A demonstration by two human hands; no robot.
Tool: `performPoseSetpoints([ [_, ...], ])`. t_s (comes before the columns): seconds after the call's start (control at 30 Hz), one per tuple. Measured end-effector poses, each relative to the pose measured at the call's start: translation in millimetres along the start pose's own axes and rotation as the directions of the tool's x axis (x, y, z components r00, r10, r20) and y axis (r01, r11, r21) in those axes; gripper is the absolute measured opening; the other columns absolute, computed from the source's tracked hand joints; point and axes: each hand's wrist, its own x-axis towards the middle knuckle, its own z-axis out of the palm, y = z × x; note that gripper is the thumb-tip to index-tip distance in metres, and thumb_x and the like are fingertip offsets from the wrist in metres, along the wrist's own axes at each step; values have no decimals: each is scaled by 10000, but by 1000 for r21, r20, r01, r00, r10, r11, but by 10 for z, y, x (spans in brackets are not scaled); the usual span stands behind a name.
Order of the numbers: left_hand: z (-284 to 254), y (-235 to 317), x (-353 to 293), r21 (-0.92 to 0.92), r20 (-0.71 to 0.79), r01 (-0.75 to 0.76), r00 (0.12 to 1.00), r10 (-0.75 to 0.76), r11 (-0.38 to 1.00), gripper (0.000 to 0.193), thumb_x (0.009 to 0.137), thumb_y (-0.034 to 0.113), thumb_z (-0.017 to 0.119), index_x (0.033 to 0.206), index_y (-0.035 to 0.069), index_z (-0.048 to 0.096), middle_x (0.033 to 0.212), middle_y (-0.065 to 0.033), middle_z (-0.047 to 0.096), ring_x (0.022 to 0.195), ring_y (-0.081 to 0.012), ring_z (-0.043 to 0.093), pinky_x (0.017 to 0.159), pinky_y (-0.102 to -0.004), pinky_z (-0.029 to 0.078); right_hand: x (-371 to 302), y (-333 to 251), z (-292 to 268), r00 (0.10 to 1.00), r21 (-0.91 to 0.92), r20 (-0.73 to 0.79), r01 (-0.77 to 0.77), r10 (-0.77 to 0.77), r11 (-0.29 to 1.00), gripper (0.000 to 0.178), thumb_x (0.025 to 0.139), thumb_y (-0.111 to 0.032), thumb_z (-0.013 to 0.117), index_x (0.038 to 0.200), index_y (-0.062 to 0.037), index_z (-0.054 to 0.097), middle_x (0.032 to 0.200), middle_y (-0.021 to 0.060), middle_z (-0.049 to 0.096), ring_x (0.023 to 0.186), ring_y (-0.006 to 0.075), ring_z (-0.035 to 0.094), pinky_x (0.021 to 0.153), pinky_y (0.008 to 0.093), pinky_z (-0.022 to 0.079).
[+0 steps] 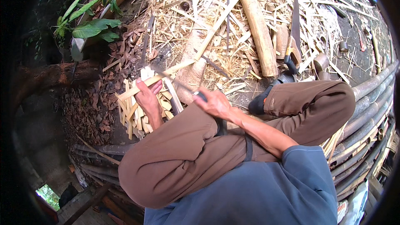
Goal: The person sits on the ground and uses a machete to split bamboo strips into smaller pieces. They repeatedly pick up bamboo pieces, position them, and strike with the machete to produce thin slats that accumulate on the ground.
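Observation:
A pale bamboo strip [177, 67] slants across in front of my knees, and my left hand [149, 98] grips its near part, thumb on top. My right hand [214, 105], above my bent leg, is closed around the dark handle of a knife [183, 85]. The knife's thin blade reaches left and away, its blurred tip crossing the strip or lying close to it; I cannot tell whether they touch. Below my left hand lies a heap of short split bamboo pieces [132, 118], partly hidden by the hand and my trouser leg.
A peeled log [259, 29] lies ahead among shavings [239, 60]. To its right rests a handsaw [295, 31] with a wooden handle. Short bamboo sections [321, 62] lie farther right. Dark bamboo poles [366, 108] line the right side; a leafy plant [93, 27] grows far left.

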Motion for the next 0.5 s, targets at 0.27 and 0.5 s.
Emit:
performPoseSetpoints([
  [0.27, 76, 73, 120, 53, -52, -16, 998, 19, 998, 587, 1065, 367, 347, 1116, -192, 518, 989, -304, 645, 834, -343, 717, 708, -390, 644, 104, 648, -15, 976, -37, -87, -205, 201, 978, 473, 985, -471, 489, 1119, -28, 589, 941, 300, 669, 915, 483, 639, 817, 546, 493],
  [0.5, 595, -952, 273, 220, 190, -279, 952, 240, 935, 292, 1003, 124, 450, 1232, -14, 566, 1228, -127, 594, 1177, -247, 538, 1065, -351, 387, 249, 1048, 67, 974, 185, -91, -186, 206, 965, 514, 985, -526, 465, 986, -36, 621, 728, 130, 579, 709, 251, 565, 697, 417, 458],
])
